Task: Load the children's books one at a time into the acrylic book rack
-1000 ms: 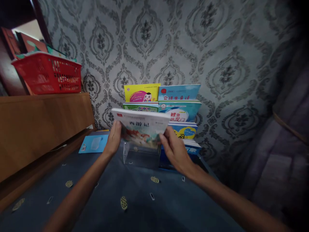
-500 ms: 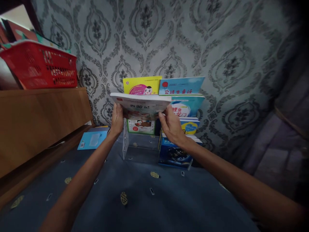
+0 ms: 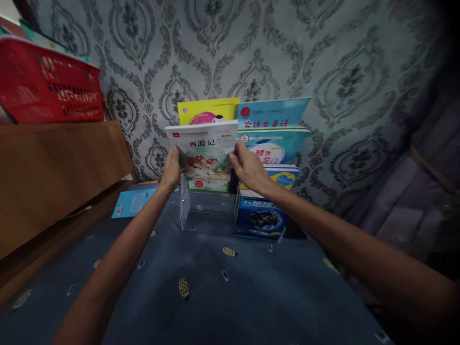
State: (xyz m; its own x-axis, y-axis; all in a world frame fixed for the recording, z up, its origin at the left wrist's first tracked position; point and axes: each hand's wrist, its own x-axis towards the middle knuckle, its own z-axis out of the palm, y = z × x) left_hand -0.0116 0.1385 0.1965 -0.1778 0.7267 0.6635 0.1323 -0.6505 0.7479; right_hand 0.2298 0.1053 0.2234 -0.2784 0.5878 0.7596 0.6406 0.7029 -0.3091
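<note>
Between my two hands is a book [image 3: 203, 158] with a pale illustrated cover, its face toward me and its top edge up. My left hand [image 3: 171, 170] grips its left side, and my right hand [image 3: 251, 167] grips the right side. It is in front of the left column of a clear plastic book rack [image 3: 208, 218]. Behind it a yellow book [image 3: 201, 108] sticks up, and a green-edged book [image 3: 212, 187] shows below. The right column holds a light blue book [image 3: 276, 110], a teal book [image 3: 287, 143], a yellow-and-blue book [image 3: 287, 177] and a dark blue book [image 3: 258, 218].
A light blue book [image 3: 132, 202] lies on the dark patterned cloth [image 3: 201, 268] at the left. Beyond it, a red plastic basket [image 3: 53, 81] sits on a wooden cabinet [image 3: 61, 177]. Patterned wallpaper [image 3: 251, 57] rises behind the rack; a pale curtain [image 3: 406, 191] hangs at right.
The book in my hands has tilted more upright, so its cover now faces me and shows clearly. It has also shifted slightly left relative to the rack. My view has moved a little.
</note>
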